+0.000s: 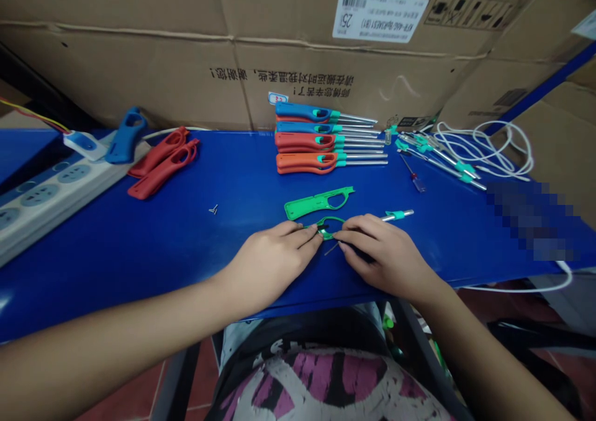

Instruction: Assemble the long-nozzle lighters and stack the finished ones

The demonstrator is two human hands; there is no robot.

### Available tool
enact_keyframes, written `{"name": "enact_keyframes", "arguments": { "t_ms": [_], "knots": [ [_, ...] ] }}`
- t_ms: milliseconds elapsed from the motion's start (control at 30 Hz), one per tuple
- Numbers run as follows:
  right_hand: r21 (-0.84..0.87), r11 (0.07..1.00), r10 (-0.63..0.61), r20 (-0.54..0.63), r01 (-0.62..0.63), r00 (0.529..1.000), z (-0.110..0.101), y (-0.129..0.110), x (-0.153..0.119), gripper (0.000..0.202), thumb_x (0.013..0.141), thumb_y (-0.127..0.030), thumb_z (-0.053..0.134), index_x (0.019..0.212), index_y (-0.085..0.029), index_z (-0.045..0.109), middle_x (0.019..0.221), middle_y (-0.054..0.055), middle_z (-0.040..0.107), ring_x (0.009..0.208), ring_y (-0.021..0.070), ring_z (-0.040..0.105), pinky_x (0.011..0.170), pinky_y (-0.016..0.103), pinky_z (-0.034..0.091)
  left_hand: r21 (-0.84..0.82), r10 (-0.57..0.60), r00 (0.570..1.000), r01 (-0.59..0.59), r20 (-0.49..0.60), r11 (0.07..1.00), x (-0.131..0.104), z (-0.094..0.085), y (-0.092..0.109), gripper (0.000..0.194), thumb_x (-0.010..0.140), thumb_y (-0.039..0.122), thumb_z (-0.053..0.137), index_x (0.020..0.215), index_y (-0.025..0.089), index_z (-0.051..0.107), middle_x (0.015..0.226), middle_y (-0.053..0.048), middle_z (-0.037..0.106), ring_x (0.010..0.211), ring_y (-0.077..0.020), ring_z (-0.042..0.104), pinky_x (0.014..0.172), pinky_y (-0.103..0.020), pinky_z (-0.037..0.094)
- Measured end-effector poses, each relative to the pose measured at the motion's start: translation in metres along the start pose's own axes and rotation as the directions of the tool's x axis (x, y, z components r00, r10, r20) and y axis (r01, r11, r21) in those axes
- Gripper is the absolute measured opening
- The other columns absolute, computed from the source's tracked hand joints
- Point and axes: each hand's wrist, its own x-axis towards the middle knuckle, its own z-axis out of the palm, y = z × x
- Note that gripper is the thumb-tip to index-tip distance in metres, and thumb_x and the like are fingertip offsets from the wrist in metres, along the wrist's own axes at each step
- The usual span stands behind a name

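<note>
My left hand (274, 259) lies over a green lighter handle half (329, 237), its fingers closed on it and covering most of it. Beside those fingertips a small black part shows inside the shell. At the other end of the same shell, my right hand (384, 256) has its fingers pinched together; a thin dark wire (331, 248) pokes out near the fingertips, and what they grip is hidden. The other green handle half (319, 202) lies just beyond. Behind my right hand rests a metal lighter tube with a teal collar (398, 215).
Several assembled lighters (307, 141) lie stacked at the back. Red handle shells (162, 163), a blue shell (126, 136) and a power strip (41, 194) are at left, with small screws (213, 209) nearer. Right: a screwdriver (414, 176), tube assemblies (447, 154), a white cable (493, 151).
</note>
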Motion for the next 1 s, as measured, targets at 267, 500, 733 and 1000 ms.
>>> {"name": "enact_keyframes", "arguments": {
  "t_ms": [267,500,733,1000],
  "knots": [
    [0.009,1.000,-0.021,-0.019,0.021,1.000,0.001,0.000,-0.002,0.019,0.096,-0.022,0.055,0.111,-0.020,0.067,0.106,0.008,0.069,0.095,0.0206,0.064,0.078,0.034,0.054,0.072,0.006,1.000,-0.004,-0.017,0.997,0.001,-0.001,0.004,0.028,0.095,0.011,0.057,0.120,0.007,0.069,0.125,-0.014,0.072,0.108,-0.0230,0.072,0.096,-0.033,0.059],
    [0.016,0.999,-0.029,-0.019,0.030,0.999,0.001,-0.002,0.000,0.019,0.095,-0.021,0.056,0.110,-0.020,0.068,0.105,0.009,0.069,0.093,0.0217,0.065,0.077,0.036,0.054,0.055,0.017,1.000,-0.016,-0.020,0.998,-0.001,0.000,0.004,0.029,0.094,0.009,0.055,0.120,0.005,0.068,0.123,-0.015,0.072,0.109,-0.0227,0.072,0.098,-0.032,0.058],
    [0.160,0.987,0.032,-0.055,-0.023,0.998,-0.019,0.014,0.004,0.021,0.096,-0.020,0.055,0.114,-0.023,0.065,0.110,0.007,0.068,0.101,0.0192,0.066,0.087,0.032,0.055,-0.067,-0.010,0.999,0.008,-0.040,0.998,0.000,-0.003,0.000,0.028,0.092,0.009,0.058,0.119,0.007,0.068,0.118,-0.013,0.074,0.102,-0.0262,0.073,0.088,-0.039,0.062],
    [-0.394,0.748,0.493,-0.211,-0.535,0.844,-0.089,0.166,0.030,0.024,0.089,-0.028,0.059,0.102,-0.015,0.073,0.111,0.019,0.068,0.100,0.0292,0.064,0.070,0.036,0.043,-0.146,-0.075,0.997,0.071,-0.029,0.987,0.000,0.000,-0.007,0.031,0.098,0.014,0.052,0.127,0.013,0.064,0.120,-0.010,0.072,0.102,-0.0269,0.069,0.082,-0.042,0.062]
  ]
}}
